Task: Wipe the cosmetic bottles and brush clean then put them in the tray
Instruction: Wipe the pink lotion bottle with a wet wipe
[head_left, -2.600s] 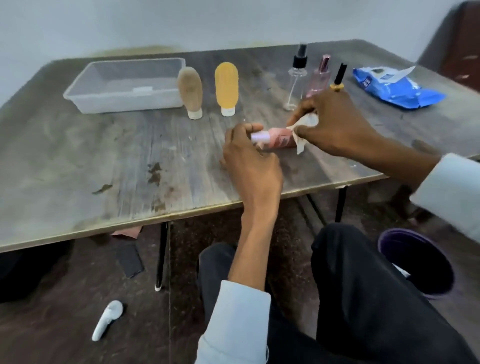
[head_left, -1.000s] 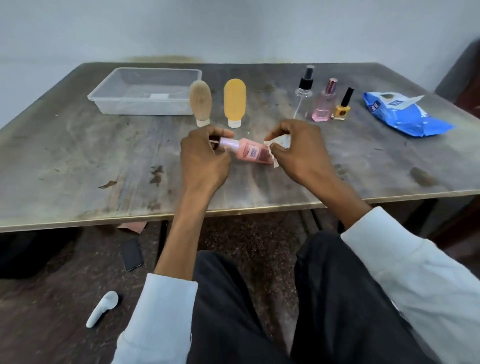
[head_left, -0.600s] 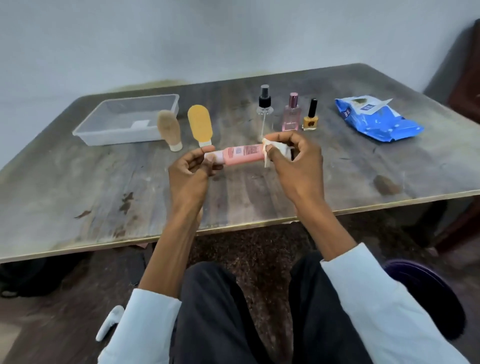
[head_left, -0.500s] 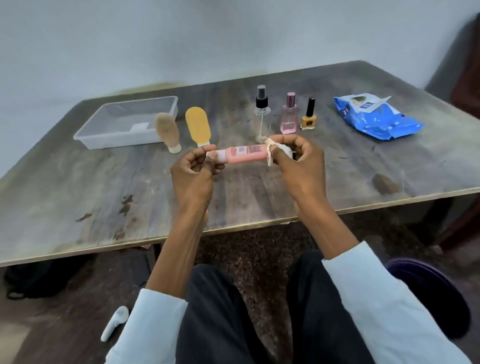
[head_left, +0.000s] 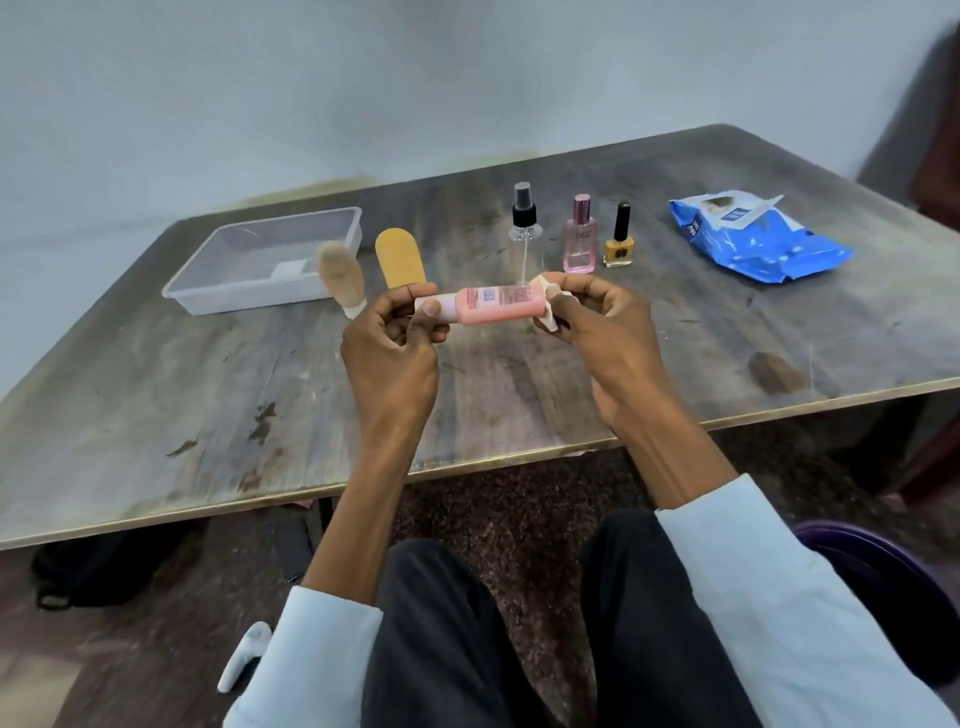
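A pink bottle (head_left: 493, 306) lies sideways in the air above the table, held at both ends. My left hand (head_left: 389, 353) pinches its pale cap end. My right hand (head_left: 608, 332) presses a white wipe (head_left: 548, 306) around its other end. The clear plastic tray (head_left: 218, 288) stands at the back left. Beside the tray stand a beige bottle (head_left: 343, 275) and an orange bottle (head_left: 400, 260), both cap down. Further right stand a clear spray bottle (head_left: 523, 228), a pink perfume bottle (head_left: 580, 241) and a yellow nail polish bottle (head_left: 619, 241).
A blue pack of wipes (head_left: 753, 241) lies at the back right of the wooden table (head_left: 208, 405). A dark stain (head_left: 776, 371) marks the table's right front. A purple bin (head_left: 878, 577) sits on the floor at right, a white object (head_left: 244, 660) on the floor at left.
Both hands lifted the pink bottle off the table and hold it level in the air. The wipe stays at the bottle's right end. The camera view tilted up.
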